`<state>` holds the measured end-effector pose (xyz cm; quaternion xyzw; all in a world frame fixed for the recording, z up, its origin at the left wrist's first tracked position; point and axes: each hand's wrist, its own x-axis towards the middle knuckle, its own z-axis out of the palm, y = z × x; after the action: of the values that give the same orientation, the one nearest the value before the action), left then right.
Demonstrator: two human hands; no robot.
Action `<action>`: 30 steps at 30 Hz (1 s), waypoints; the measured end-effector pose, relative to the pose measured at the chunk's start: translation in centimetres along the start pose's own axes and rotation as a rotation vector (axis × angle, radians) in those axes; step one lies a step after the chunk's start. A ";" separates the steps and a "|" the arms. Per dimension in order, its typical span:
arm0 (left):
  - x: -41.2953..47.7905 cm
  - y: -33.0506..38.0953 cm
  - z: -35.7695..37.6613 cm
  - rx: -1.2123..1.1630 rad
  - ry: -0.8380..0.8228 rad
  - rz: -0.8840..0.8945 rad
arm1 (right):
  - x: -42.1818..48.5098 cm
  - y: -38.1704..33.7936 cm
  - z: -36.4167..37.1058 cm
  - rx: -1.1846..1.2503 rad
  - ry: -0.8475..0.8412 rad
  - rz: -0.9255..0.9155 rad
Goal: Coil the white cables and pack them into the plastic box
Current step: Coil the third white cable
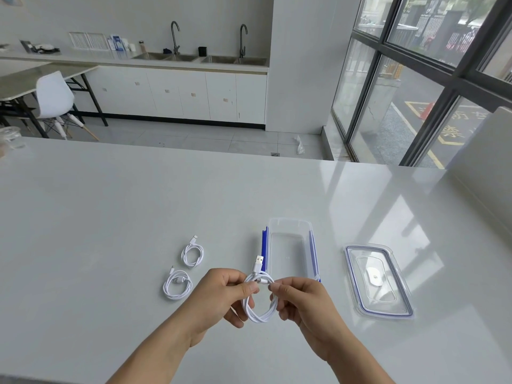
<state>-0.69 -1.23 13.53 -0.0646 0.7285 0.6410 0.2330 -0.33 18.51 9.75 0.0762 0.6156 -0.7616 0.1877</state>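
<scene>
White coiled cable (260,300) pinched by both hands' fingers (250,288), partly hiding its loops.

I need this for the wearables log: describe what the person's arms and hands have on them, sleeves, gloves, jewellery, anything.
Both forearms come up from the bottom edge bare, with no sleeve in view. The left hand and the right hand wear no gloves. No ring, watch, bracelet or marking shows on the fingers or wrists. The fingernails look short and unpainted. Anything above mid-forearm lies outside the picture.
</scene>
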 end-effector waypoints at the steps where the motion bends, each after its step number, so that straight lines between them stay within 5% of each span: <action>1: 0.0 0.0 -0.2 -0.005 0.002 0.000 | 0.1 0.0 0.1 0.007 -0.002 -0.005; 7: -0.2 -0.5 -1.4 -0.054 0.015 -0.002 | 0.8 0.1 0.4 0.009 0.030 -0.033; 12: -0.2 -3.0 -3.6 -0.113 0.186 -0.063 | 1.8 0.3 0.1 0.004 0.106 -0.027; 23: 3.8 -12.6 -11.2 0.276 0.695 -0.171 | 5.6 1.0 0.7 0.007 0.212 0.006; 30: 8.1 -14.9 -14.4 0.681 0.741 -0.276 | 7.6 1.1 1.7 0.016 0.241 0.011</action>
<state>-5.74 -16.00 -2.36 -0.3031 0.9140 0.2650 0.0500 -6.73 15.21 6.50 0.1721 0.6270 -0.7508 0.1161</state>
